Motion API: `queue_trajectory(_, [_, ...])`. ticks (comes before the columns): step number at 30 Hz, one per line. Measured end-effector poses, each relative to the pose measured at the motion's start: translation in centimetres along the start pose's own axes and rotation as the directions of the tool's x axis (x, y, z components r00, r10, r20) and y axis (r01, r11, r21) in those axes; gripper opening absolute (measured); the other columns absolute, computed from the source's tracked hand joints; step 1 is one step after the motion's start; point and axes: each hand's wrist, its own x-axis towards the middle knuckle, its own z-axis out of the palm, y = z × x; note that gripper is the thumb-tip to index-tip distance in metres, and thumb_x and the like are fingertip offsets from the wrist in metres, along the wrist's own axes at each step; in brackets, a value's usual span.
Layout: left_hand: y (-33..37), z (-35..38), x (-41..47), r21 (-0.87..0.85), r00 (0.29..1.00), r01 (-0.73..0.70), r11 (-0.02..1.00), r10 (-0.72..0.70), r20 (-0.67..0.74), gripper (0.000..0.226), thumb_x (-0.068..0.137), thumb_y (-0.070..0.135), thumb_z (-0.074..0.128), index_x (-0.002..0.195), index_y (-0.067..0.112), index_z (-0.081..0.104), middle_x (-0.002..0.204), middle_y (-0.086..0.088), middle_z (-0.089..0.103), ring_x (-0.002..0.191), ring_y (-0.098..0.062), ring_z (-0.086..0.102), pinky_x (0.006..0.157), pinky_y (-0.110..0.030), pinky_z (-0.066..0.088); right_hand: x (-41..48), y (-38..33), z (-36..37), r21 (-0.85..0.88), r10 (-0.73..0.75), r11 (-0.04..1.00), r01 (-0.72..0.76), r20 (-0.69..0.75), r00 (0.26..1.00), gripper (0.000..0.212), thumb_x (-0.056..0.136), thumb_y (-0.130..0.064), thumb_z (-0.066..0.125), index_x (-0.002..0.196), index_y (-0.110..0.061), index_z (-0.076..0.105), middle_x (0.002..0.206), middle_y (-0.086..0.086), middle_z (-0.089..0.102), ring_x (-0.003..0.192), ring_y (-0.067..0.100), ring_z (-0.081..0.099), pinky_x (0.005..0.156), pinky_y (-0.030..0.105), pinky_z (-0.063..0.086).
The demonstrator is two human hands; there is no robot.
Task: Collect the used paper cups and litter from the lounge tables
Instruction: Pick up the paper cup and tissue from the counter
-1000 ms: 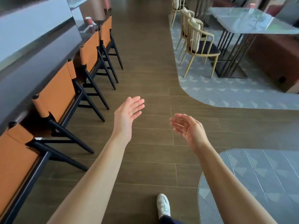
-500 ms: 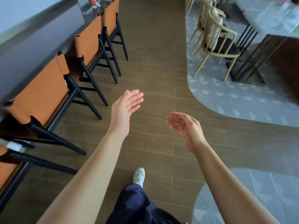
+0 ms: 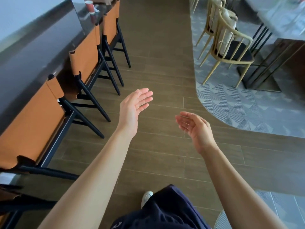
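Observation:
A red and white paper cup (image 3: 90, 6) stands on the dark counter (image 3: 41, 37) at the far left top, well beyond my reach. My left hand (image 3: 134, 106) hangs over the wooden floor, palm turned inward, fingers apart and holding nothing. My right hand (image 3: 194, 128) is a little lower and to the right, also empty with loosely spread fingers. Both hands are out over the aisle, far from the cup.
Several orange-backed chairs (image 3: 84, 58) with black legs line the counter on the left. Pale wooden armchairs (image 3: 229, 45) stand by a grey table (image 3: 280, 19) on a patterned rug (image 3: 247, 106) at the right. A wooden-floor aisle runs between them. My dark trouser leg and white shoe (image 3: 146, 197) show below.
The view has moved forward along the aisle; the chairs and the cup on the counter are nearer. Both hands stay open and empty in about the same pose.

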Motion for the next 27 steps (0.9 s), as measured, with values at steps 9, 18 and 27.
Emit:
queue_trajectory(9, [-1.7,4.1,11.3,0.009,1.000,0.027,1.000,-0.027,-0.007,0.032,0.101,0.022,0.040,0.116,0.009,0.065,0.114,-0.007,0.071,0.107,-0.020,0.067,0.099,-0.037,0.048,11.6,-2.9,-2.0,0.009,0.007,1.000,-0.007,-0.016,1.000,0.028,0.097,-0.018,0.042,0.103,-0.011,0.068,0.104,0.010,0.073,0.105,0.022,0.066,0.093,0.035,0.047])
queue_trajectory(18, [-1.9,10.8,22.4,-0.007,0.999,-0.029,1.000,0.028,-0.046,0.029,0.092,0.024,0.049,0.114,0.013,0.064,0.112,-0.007,0.071,0.107,-0.022,0.067,0.098,-0.038,0.048,24.8,-9.8,-5.2,-0.036,-0.022,0.999,0.024,0.046,0.999,0.028,0.098,-0.017,0.041,0.103,-0.009,0.068,0.105,0.014,0.071,0.104,0.026,0.066,0.098,0.041,0.044])
queue_trajectory(27, [-1.8,14.0,33.1,-0.021,0.996,-0.046,0.999,0.044,-0.078,0.030,0.090,0.024,0.052,0.116,0.015,0.061,0.113,-0.009,0.071,0.107,-0.024,0.067,0.098,-0.038,0.049,35.8,-13.1,-5.6,-0.026,0.004,1.000,-0.003,0.057,0.998,0.026,0.098,-0.016,0.042,0.104,-0.009,0.067,0.103,0.015,0.072,0.097,0.024,0.067,0.093,0.037,0.046])
